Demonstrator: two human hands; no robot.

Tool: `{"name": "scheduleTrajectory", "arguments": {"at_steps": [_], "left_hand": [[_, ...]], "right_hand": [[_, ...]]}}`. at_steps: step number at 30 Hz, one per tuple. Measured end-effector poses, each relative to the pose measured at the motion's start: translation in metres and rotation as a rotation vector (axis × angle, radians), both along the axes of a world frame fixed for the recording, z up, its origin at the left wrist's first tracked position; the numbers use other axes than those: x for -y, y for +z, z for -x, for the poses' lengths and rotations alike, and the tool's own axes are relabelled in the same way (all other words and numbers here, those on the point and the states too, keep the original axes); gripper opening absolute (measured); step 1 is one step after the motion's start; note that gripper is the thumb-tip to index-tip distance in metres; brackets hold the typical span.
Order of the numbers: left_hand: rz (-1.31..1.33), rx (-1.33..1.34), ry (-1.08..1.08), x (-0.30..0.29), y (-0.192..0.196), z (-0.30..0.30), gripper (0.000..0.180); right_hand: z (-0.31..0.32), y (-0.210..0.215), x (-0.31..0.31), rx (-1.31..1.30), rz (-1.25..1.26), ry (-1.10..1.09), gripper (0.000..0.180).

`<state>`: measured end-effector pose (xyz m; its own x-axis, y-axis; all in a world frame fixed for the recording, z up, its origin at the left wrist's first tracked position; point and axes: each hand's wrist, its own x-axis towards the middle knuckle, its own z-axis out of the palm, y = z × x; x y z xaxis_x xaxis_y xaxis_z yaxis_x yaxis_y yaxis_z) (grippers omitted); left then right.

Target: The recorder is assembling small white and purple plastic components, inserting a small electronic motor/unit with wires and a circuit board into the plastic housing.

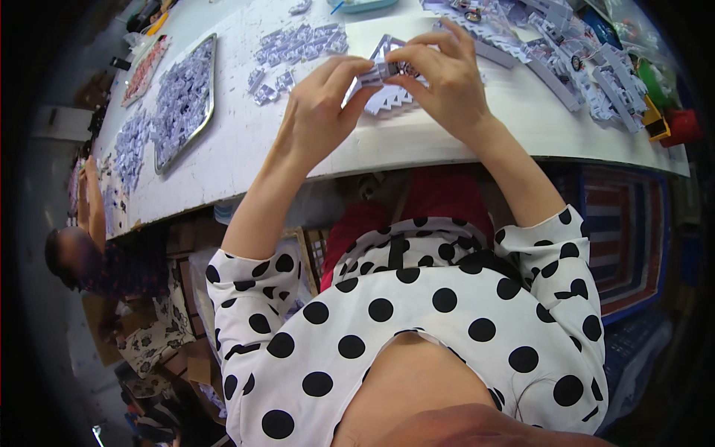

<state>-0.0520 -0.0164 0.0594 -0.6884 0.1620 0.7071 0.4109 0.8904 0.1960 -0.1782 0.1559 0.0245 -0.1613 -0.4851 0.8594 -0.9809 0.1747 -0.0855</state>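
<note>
Over the white table (298,160), my left hand (320,104) and my right hand (450,86) meet at a small pale grey-lilac plastic part (378,73). The left thumb and fingers pinch one side of it. On the other side, the right thumb and index finger close on the same part, while other right fingers are raised. A dark round detail shows near the right fingertips; I cannot make out what it is. Just below the hands lies a pale piece with a toothed edge (389,101), partly covered by them.
Small pale parts (305,43) lie in rows beyond my left hand. Further left, a metal-rimmed tray (213,89) holds many more. Long pale housings with wires (551,82) are heaped at right, near a yellow bin (655,121). Another person (112,261) works at far left.
</note>
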Motion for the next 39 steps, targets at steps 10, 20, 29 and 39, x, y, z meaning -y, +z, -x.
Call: {"name": "scheduleTrajectory", "arguments": {"at_steps": [10,20,29,39], "left_hand": [[-0.073,0.061,0.037,-0.003,-0.022,0.010,0.025],[0.166,0.212,0.222,-0.024,-0.029,-0.005,0.043],[-0.149,0.326,0.221,-0.034,-0.031,-0.017,0.045],[-0.351,0.294,0.205,-0.020,-0.050,-0.034,0.045]], "right_hand": [[0.008,-0.005,-0.007,0.055,-0.138,-0.051,0.039],[0.022,-0.027,-0.053,0.348,-0.246,-0.077,0.063],[0.040,-0.009,-0.064,0.378,-0.380,0.039,0.088],[0.007,-0.014,-0.060,0.509,-0.473,0.169,0.059]]}}
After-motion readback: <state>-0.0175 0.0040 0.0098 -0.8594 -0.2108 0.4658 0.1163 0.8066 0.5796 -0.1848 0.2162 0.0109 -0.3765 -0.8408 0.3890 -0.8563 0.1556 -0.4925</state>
